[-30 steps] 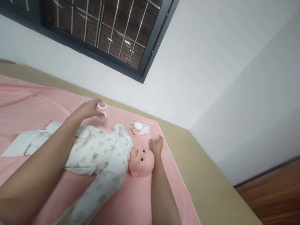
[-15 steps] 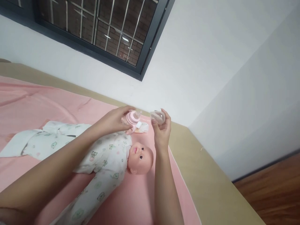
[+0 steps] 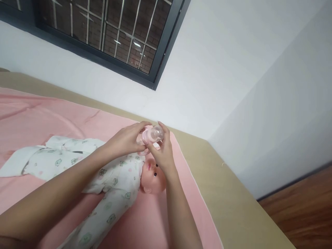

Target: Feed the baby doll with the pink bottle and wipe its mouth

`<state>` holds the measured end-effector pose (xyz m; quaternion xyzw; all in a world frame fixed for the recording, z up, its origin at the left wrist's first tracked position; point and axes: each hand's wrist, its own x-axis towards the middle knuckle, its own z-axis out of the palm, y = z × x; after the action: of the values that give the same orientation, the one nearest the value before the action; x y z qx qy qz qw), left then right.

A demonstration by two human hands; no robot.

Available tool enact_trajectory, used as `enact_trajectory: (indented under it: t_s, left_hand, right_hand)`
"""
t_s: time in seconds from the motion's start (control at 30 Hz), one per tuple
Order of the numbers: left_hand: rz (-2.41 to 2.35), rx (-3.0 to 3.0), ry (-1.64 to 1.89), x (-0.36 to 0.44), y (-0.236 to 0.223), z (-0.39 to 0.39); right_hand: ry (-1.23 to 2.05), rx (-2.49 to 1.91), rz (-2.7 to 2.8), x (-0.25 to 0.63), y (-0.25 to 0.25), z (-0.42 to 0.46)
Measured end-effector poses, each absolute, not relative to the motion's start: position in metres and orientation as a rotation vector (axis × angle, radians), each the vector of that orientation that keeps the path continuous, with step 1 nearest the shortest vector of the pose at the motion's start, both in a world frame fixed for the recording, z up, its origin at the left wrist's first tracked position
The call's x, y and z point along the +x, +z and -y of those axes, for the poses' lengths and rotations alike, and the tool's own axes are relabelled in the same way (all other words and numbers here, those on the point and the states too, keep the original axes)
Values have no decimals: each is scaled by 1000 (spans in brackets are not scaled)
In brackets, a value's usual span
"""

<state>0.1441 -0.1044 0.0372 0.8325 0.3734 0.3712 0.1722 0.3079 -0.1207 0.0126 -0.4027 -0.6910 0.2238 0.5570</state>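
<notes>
My left hand (image 3: 131, 138) is wrapped round a small baby bottle (image 3: 145, 136) with a pink collar, held sideways above the doll's chest. Over the bottle's nipple end sits a clear dome-shaped cap (image 3: 157, 132), and my right hand (image 3: 164, 147) grips it between thumb and fingers. Cap and bottle meet; whether the cap is fully seated I cannot tell. Below the hands a baby doll (image 3: 153, 181) lies on its back in a white suit (image 3: 114, 173) with green animal prints. My right wrist hides part of its head.
A pink cloth (image 3: 145, 221) lies under the doll, wrinkled at the left. It covers much of a light wooden table (image 3: 223, 193). Behind stands a white wall (image 3: 192, 90) with a dark-framed, barred window (image 3: 116, 38). A brown wooden surface (image 3: 306, 211) shows at lower right.
My right hand has moved left with the clear cap and brought it onto the bottle's nipple end. The left hand still holds the bottle, in nearly the same place.
</notes>
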Motion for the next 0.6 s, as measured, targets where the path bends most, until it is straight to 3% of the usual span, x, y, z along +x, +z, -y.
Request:
enact_trajectory:
  t_s: [0.6]
  left_hand:
    - [-1002,2491,1106,136,48,132]
  right_hand:
    - [455,-1032,1392,334,6,99]
